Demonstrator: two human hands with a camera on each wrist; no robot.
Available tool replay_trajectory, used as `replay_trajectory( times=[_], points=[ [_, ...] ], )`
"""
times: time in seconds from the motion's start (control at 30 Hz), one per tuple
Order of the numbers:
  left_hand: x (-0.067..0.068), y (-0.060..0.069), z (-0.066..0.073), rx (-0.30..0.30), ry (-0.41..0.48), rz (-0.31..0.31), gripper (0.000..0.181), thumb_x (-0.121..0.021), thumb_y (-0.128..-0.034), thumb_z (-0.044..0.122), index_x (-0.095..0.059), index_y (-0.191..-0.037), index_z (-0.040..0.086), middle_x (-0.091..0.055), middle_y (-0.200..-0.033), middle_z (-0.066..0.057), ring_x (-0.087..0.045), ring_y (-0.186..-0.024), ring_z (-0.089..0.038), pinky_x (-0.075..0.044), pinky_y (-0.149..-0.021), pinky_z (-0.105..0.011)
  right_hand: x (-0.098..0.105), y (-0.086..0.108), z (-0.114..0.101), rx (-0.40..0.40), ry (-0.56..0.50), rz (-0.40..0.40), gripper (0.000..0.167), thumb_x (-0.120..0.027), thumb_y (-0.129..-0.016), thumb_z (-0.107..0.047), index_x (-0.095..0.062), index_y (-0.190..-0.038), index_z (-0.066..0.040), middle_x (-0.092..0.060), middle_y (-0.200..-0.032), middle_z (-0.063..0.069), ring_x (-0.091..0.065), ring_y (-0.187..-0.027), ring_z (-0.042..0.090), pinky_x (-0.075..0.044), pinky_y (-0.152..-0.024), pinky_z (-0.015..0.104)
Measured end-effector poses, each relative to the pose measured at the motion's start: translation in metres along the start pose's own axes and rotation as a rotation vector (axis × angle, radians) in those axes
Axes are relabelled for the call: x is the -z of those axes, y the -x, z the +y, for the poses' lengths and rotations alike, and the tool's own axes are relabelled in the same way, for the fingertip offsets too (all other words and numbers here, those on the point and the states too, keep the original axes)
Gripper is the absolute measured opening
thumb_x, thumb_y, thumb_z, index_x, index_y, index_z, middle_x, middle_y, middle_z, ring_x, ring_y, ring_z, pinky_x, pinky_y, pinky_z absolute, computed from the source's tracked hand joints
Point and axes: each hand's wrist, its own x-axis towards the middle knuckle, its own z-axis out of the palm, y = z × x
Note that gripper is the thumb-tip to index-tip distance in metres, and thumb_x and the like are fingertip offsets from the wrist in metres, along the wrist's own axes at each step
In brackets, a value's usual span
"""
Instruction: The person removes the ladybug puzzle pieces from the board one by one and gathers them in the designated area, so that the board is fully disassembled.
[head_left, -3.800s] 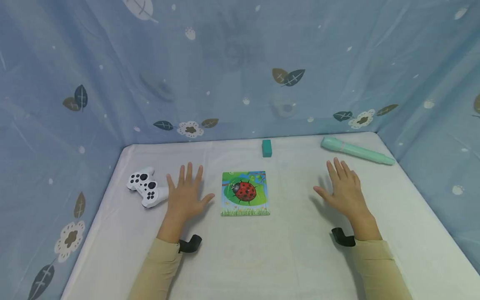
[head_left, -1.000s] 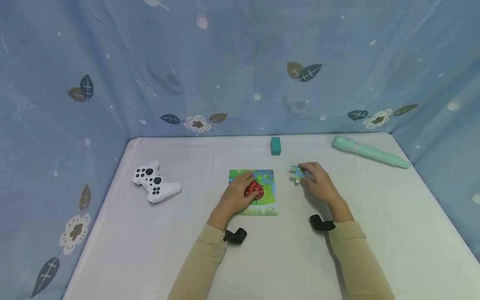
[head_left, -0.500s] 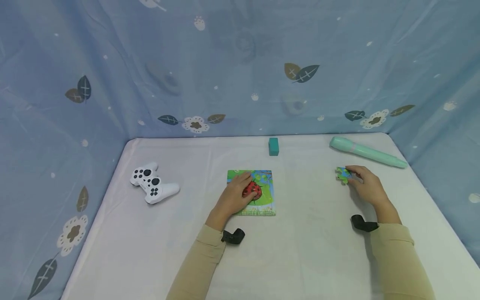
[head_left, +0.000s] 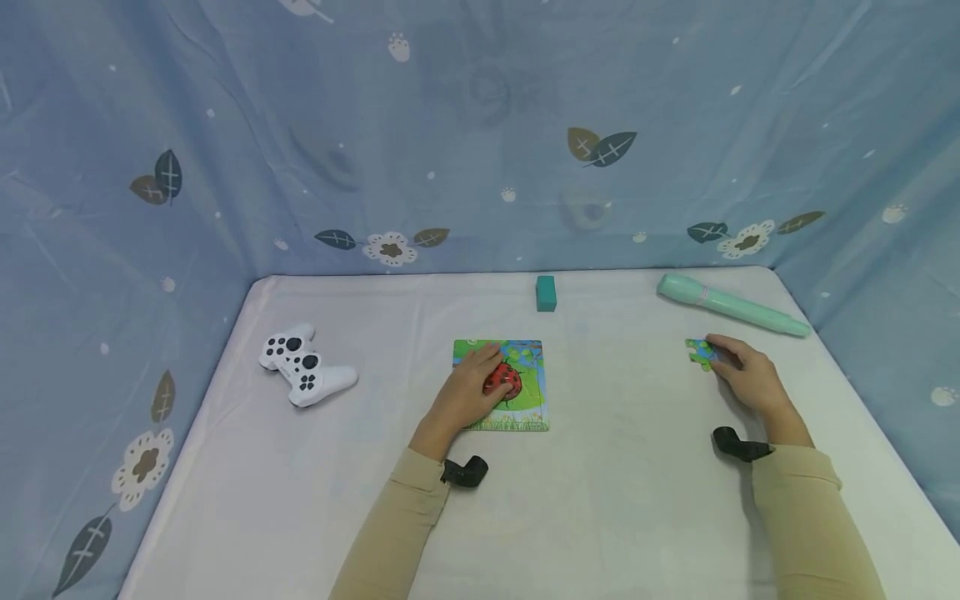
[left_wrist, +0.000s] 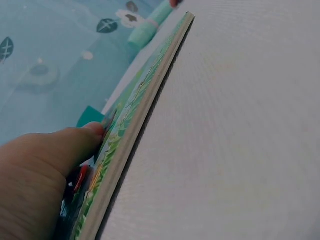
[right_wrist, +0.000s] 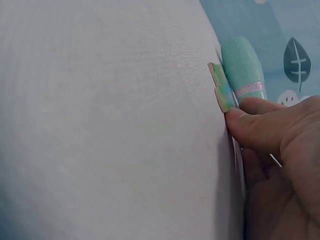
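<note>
The ladybug puzzle board [head_left: 525, 400] lies flat at the middle of the table; the left wrist view shows its pale edge [left_wrist: 131, 135] from the side. My left hand [head_left: 465, 390] rests on its left part, fingers over the ladybug picture, the thumb [left_wrist: 82, 142] on the surface. To the right, my right hand [head_left: 750, 379] pinches a small blue and green puzzle piece [head_left: 701, 353] between thumb and fingers. In the right wrist view the piece [right_wrist: 222, 90] is tilted at the fingertips of the right hand [right_wrist: 280, 135].
A white game controller [head_left: 306, 367] lies at the left. A teal block [head_left: 546, 294] stands behind the board. The mint green microphone-shaped object [head_left: 735, 306] lies at the back right, beyond my right hand. Blue patterned cloth [head_left: 480, 150] rises behind the white table [head_left: 600, 500].
From a flat spread above the table, my left hand has come onto the board. My right hand has taken hold of a puzzle piece and carried it rightward, slightly farther in the last half second.
</note>
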Motion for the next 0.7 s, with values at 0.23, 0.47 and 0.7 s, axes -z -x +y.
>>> replay_trajectory(
  times=[0.23, 0.47, 0.7],
  points=[
    [0.002, 0.001, 0.001, -0.002, 0.038, -0.007, 0.056, -0.064, -0.0907, 0.034, -0.052, -0.134, 0.001, -0.042, -0.147, -0.012, -0.036, -0.139, -0.024, -0.027, -0.118, -0.039, 0.005, 0.004, 0.001, -0.041, -0.048, 0.014, 0.057, -0.048, -0.099, -0.03, -0.032, -0.147, -0.003, -0.032, -0.147, 0.027, -0.03, -0.134, 0.047, -0.031, -0.112, 0.05],
    [-0.001, 0.002, -0.003, 0.028, 0.101, 0.027, 0.053, -0.065, -0.09, 0.033, -0.055, -0.133, 0.004, -0.041, -0.148, -0.009, -0.037, -0.138, -0.029, -0.036, -0.113, -0.042, 0.006, 0.008, -0.025, -0.025, -0.097, 0.052, 0.061, -0.051, -0.098, -0.034, -0.031, -0.147, -0.004, -0.033, -0.147, 0.028, -0.033, -0.132, 0.049, -0.036, -0.11, 0.039],
    [0.004, 0.005, -0.008, 0.036, 0.153, 0.132, 0.051, -0.066, -0.0896, 0.031, -0.056, -0.131, 0.003, -0.046, -0.145, -0.01, -0.042, -0.134, -0.028, -0.041, -0.109, -0.043, -0.017, 0.009, -0.067, 0.132, -0.147, 0.066, 0.057, -0.058, -0.095, -0.026, -0.039, -0.143, -0.001, -0.042, -0.141, 0.027, -0.039, -0.128, 0.047, -0.04, -0.108, 0.038]
  ],
)
